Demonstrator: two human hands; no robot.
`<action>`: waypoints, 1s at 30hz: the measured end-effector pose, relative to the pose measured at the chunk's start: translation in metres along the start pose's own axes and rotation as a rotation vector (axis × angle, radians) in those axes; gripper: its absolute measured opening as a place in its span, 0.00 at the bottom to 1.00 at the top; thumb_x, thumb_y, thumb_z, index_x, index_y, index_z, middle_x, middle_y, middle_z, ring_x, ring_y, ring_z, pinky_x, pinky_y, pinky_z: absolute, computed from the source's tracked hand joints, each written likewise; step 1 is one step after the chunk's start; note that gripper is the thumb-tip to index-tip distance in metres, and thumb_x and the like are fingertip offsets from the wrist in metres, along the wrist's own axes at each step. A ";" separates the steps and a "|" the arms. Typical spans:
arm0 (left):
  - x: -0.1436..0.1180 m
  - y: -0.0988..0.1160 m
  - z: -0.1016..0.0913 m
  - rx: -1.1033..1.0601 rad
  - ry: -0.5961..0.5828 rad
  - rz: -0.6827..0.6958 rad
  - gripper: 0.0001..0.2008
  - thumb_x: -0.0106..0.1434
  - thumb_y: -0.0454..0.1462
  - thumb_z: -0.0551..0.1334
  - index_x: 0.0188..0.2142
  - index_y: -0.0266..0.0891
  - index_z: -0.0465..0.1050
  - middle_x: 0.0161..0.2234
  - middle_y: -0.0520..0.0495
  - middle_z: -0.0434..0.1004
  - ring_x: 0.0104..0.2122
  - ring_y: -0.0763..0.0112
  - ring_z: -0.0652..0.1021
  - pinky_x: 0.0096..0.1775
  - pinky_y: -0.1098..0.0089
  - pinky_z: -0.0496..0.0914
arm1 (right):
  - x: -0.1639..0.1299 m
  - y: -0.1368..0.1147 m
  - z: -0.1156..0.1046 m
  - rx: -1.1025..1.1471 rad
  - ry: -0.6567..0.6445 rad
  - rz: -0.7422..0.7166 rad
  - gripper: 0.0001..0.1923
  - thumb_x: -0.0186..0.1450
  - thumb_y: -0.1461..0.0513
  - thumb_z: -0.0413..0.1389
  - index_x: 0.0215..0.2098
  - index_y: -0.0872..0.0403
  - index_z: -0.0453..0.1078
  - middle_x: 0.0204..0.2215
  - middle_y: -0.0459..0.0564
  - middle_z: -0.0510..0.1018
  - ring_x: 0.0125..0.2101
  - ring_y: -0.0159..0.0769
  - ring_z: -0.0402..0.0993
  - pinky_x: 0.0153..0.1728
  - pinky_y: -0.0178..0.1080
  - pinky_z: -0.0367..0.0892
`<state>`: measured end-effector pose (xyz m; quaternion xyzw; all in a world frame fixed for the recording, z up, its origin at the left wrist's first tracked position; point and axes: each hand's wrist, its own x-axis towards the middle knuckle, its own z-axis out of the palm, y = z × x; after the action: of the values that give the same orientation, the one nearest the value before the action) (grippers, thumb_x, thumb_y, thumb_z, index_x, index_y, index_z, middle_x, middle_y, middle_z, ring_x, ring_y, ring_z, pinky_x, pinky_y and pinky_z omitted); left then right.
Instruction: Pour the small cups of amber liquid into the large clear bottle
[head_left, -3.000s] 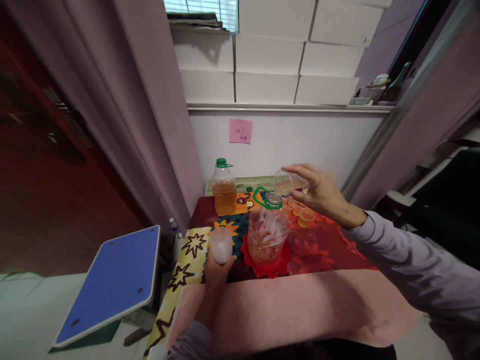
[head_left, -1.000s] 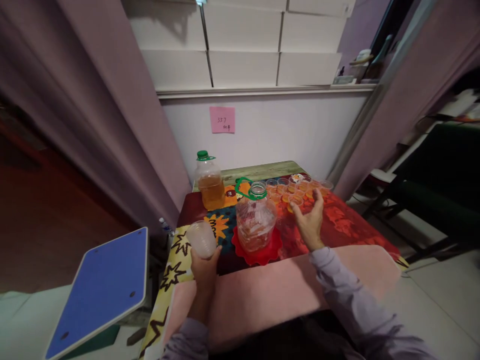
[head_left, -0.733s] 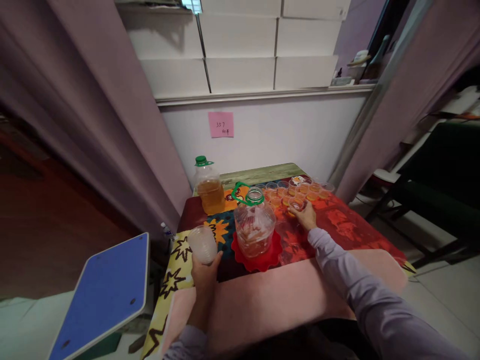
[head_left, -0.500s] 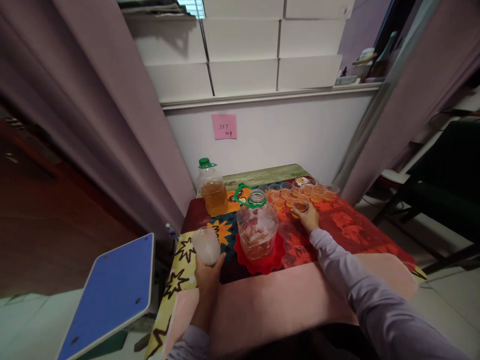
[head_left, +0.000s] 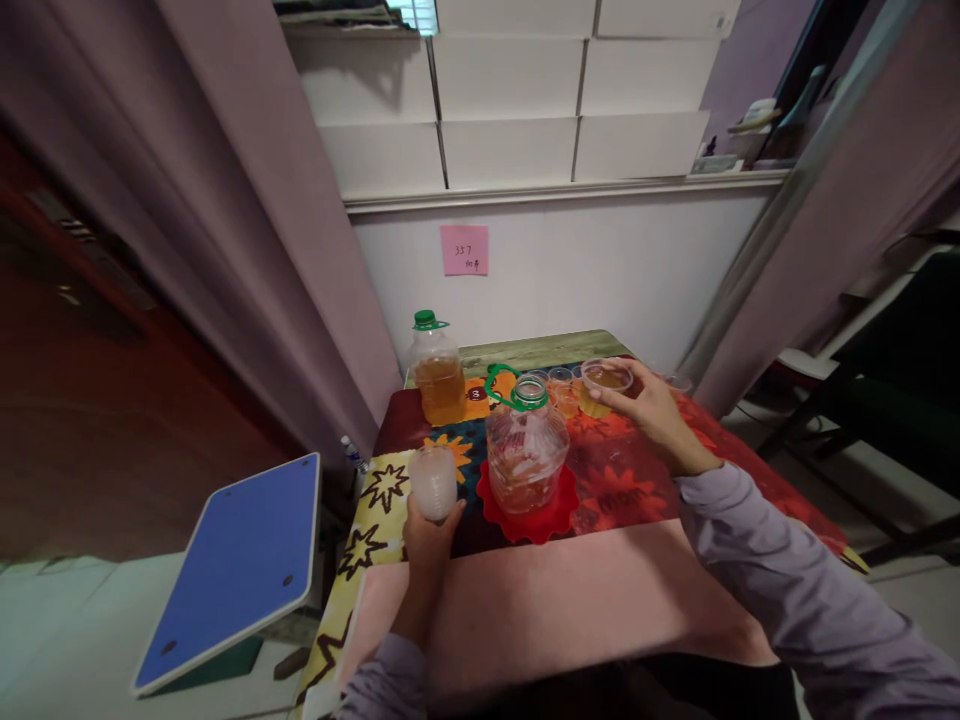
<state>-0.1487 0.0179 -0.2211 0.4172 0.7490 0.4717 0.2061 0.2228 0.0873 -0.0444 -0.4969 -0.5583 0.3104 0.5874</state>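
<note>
My right hand (head_left: 651,408) is closed on a clear plastic cup (head_left: 604,386) of amber liquid, raised above the table and nearer the camera than the other filled cups (head_left: 562,392). Those cups are partly hidden behind it. My left hand (head_left: 431,535) wraps around a stack of clear plastic cups (head_left: 433,482) at the table's left side. Between my hands a capless clear jug (head_left: 527,450) with a green handle stands on a red scalloped dish (head_left: 528,527). Only a little liquid shows inside it.
A second jug (head_left: 439,385) with a green cap, partly filled with amber liquid, stands at the back left. A blue board (head_left: 232,570) is left of the table. Curtains flank the wall, and a dark chair (head_left: 900,390) stands right.
My right hand has lifted the cup of amber liquid up from the group of cups. My left hand still holds the stack. The view has shifted slightly left.
</note>
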 end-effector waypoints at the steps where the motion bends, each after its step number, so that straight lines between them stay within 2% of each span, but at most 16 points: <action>1: 0.000 0.000 0.000 0.001 -0.003 0.000 0.31 0.45 0.53 0.77 0.45 0.45 0.74 0.36 0.47 0.82 0.39 0.52 0.83 0.42 0.58 0.75 | 0.000 -0.020 0.002 0.007 -0.056 -0.010 0.36 0.54 0.42 0.79 0.52 0.49 0.78 0.54 0.56 0.87 0.55 0.53 0.84 0.63 0.59 0.74; 4: -0.001 -0.001 0.001 -0.005 -0.017 0.006 0.31 0.46 0.52 0.77 0.46 0.45 0.74 0.35 0.47 0.83 0.40 0.50 0.83 0.43 0.57 0.76 | 0.000 -0.065 0.011 -0.004 -0.206 -0.050 0.33 0.57 0.44 0.78 0.54 0.48 0.79 0.56 0.55 0.87 0.57 0.54 0.83 0.64 0.57 0.74; 8: -0.001 -0.004 0.002 -0.011 -0.029 0.008 0.32 0.48 0.52 0.77 0.49 0.44 0.75 0.38 0.45 0.84 0.40 0.52 0.84 0.43 0.58 0.76 | 0.005 -0.086 0.021 -0.052 -0.267 -0.094 0.35 0.56 0.46 0.79 0.56 0.47 0.79 0.54 0.54 0.87 0.57 0.55 0.84 0.63 0.58 0.77; 15: 0.003 -0.012 0.003 -0.014 -0.059 0.003 0.37 0.49 0.51 0.78 0.56 0.44 0.75 0.39 0.45 0.86 0.44 0.51 0.85 0.46 0.58 0.77 | 0.016 -0.086 0.029 -0.054 -0.336 -0.108 0.38 0.54 0.51 0.79 0.60 0.47 0.78 0.53 0.54 0.89 0.53 0.55 0.87 0.61 0.58 0.79; 23: -0.001 -0.008 0.008 -0.096 -0.031 -0.004 0.48 0.48 0.48 0.78 0.68 0.44 0.69 0.44 0.44 0.88 0.45 0.50 0.86 0.50 0.56 0.78 | 0.020 -0.084 0.028 -0.255 -0.307 -0.262 0.36 0.59 0.52 0.76 0.64 0.48 0.79 0.53 0.54 0.89 0.54 0.55 0.87 0.60 0.57 0.80; 25: -0.002 -0.006 0.007 -0.093 -0.033 -0.010 0.47 0.47 0.48 0.79 0.66 0.43 0.71 0.43 0.44 0.87 0.44 0.49 0.86 0.49 0.55 0.78 | 0.021 -0.084 0.027 -0.315 -0.280 -0.297 0.36 0.59 0.52 0.76 0.64 0.47 0.79 0.55 0.54 0.88 0.56 0.57 0.86 0.60 0.58 0.79; 30: -0.001 -0.003 0.001 -0.091 -0.051 0.011 0.38 0.46 0.46 0.79 0.56 0.43 0.76 0.41 0.44 0.86 0.41 0.51 0.85 0.45 0.57 0.78 | 0.022 -0.085 0.026 -0.428 -0.243 -0.360 0.35 0.60 0.55 0.75 0.65 0.46 0.79 0.57 0.54 0.87 0.58 0.58 0.84 0.63 0.60 0.77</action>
<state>-0.1487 0.0166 -0.2243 0.4234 0.7190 0.4956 0.2412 0.1856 0.0875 0.0392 -0.4617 -0.7563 0.1340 0.4438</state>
